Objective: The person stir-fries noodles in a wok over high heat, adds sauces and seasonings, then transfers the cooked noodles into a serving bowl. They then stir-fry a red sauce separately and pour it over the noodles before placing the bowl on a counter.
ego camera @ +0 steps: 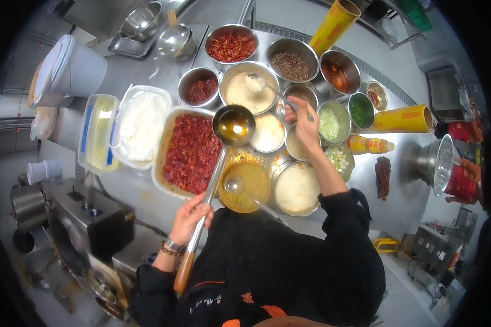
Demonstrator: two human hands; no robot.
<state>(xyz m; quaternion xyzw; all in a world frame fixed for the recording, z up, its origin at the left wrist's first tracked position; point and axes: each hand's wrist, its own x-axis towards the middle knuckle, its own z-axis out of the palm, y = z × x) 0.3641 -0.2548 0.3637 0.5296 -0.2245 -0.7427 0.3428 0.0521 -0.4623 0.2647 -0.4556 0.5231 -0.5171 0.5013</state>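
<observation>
My left hand [191,217] grips the metal shaft of a ladle [216,165] with a wooden handle end. Its bowl, holding dark golden liquid, hovers beside a tray of chopped red meat-like pieces [189,153]. Around the handle of a metal spoon [284,97] the fingers of my right hand [305,122] are closed. Pale powder fills that spoon's bowl, over a steel pot of pale beige powder [240,92]. Nearer my body is a round container of yellow-brown paste [245,192] with another spoon in it. A bowl of white powder [267,134] sits below my right hand.
Steel pots of red chillies [232,45], brown seeds or spice [289,63] and reddish oil [338,77] stand at the back. Chopped greens [329,124], a yellow-capped bottle [370,144] and yellow film rolls [405,119] lie right. White buckets [75,67] and plastic tubs [141,124] line the left.
</observation>
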